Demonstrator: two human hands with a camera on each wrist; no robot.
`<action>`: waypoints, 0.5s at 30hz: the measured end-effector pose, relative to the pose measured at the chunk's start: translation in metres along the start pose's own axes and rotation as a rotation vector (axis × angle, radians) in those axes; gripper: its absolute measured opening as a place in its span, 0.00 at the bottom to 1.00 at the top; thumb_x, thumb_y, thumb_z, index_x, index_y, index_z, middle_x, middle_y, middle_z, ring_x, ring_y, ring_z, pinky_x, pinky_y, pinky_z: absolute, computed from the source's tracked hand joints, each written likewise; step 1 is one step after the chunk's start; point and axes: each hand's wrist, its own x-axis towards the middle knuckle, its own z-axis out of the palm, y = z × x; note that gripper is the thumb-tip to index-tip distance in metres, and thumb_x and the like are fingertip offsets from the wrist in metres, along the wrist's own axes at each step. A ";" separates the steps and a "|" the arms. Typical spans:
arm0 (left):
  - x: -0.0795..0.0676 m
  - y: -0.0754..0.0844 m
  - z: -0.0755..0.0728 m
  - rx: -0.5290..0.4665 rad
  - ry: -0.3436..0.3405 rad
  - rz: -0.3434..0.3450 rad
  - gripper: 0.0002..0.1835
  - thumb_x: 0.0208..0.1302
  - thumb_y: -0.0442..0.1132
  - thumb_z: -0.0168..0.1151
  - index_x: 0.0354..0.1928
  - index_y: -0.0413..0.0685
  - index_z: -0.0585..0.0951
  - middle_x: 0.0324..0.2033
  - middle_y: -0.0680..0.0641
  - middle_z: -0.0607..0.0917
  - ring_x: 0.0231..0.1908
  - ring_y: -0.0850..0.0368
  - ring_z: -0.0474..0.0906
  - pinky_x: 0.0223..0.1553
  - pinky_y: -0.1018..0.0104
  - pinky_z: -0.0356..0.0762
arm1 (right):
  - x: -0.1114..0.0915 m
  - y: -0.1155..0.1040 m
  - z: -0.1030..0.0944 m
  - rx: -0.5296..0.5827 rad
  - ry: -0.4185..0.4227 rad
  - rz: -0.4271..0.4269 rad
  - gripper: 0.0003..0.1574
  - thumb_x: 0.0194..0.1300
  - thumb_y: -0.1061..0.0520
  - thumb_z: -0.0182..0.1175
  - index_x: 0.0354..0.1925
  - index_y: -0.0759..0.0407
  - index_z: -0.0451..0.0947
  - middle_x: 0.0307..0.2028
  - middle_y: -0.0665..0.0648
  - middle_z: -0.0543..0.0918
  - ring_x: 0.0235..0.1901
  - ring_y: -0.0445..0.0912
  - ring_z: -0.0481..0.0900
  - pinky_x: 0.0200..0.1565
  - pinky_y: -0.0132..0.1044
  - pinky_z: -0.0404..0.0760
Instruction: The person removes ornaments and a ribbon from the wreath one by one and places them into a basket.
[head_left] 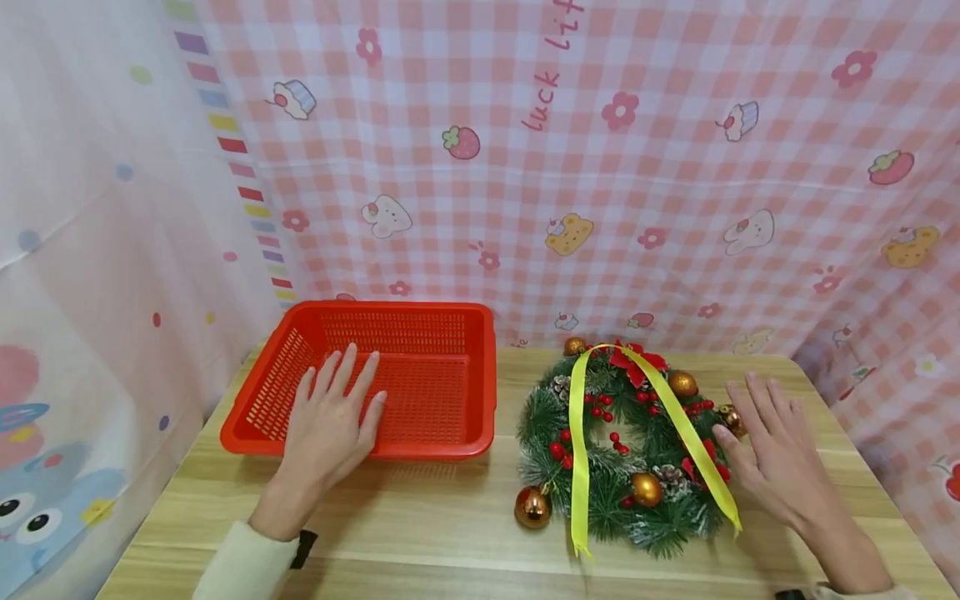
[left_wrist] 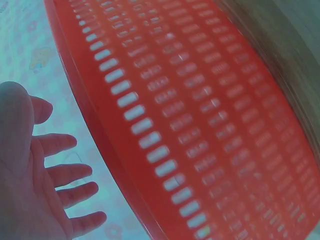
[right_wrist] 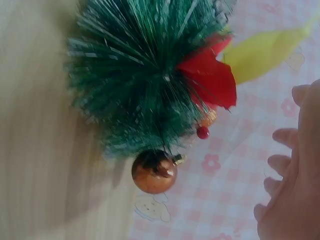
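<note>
Over the front rim of a red plastic basket [head_left: 480, 375] hovers my left hand [head_left: 330, 417], fingers spread and holding nothing. In the left wrist view that hand [left_wrist: 35, 175] shows beside the slotted wall of the basket [left_wrist: 115, 130]. My right hand [head_left: 780, 458] is at the right side of a green Christmas wreath [head_left: 547, 417], fingers extended, holding nothing. A yellow ribbon [head_left: 580, 450] drapes over the wreath in two long tails. Red poinsettias [head_left: 637, 362], red berries, pinecones and gold balls [head_left: 647, 489] decorate it. The right wrist view shows a copper-coloured ball [right_wrist: 154, 172] below the greenery.
Both the basket and the wreath rest on a light wooden table [head_left: 420, 533], basket left, wreath right. A pink checked curtain [head_left: 480, 208] hangs behind the table's back edge. A white patterned curtain [head_left: 112, 250] hangs at the left.
</note>
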 end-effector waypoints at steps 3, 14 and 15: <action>0.004 0.008 0.002 -0.015 -0.008 0.011 0.29 0.67 0.53 0.45 0.68 0.51 0.65 0.67 0.39 0.63 0.65 0.40 0.58 0.64 0.41 0.49 | 0.000 -0.003 0.006 0.044 -0.003 -0.035 0.39 0.68 0.52 0.52 0.72 0.53 0.49 0.72 0.62 0.45 0.72 0.57 0.35 0.67 0.55 0.29; 0.013 0.048 0.006 -0.108 -0.033 0.086 0.29 0.67 0.52 0.48 0.67 0.51 0.65 0.65 0.40 0.67 0.64 0.42 0.61 0.63 0.44 0.56 | 0.002 -0.022 0.032 0.140 -0.017 -0.111 0.33 0.66 0.55 0.56 0.67 0.58 0.62 0.71 0.61 0.52 0.71 0.56 0.42 0.69 0.53 0.38; 0.013 0.052 0.006 -0.118 -0.038 0.095 0.29 0.67 0.52 0.48 0.67 0.51 0.65 0.65 0.40 0.67 0.64 0.42 0.61 0.63 0.44 0.56 | 0.002 -0.023 0.035 0.138 -0.019 -0.116 0.33 0.66 0.55 0.56 0.66 0.58 0.63 0.71 0.62 0.53 0.71 0.56 0.43 0.69 0.51 0.38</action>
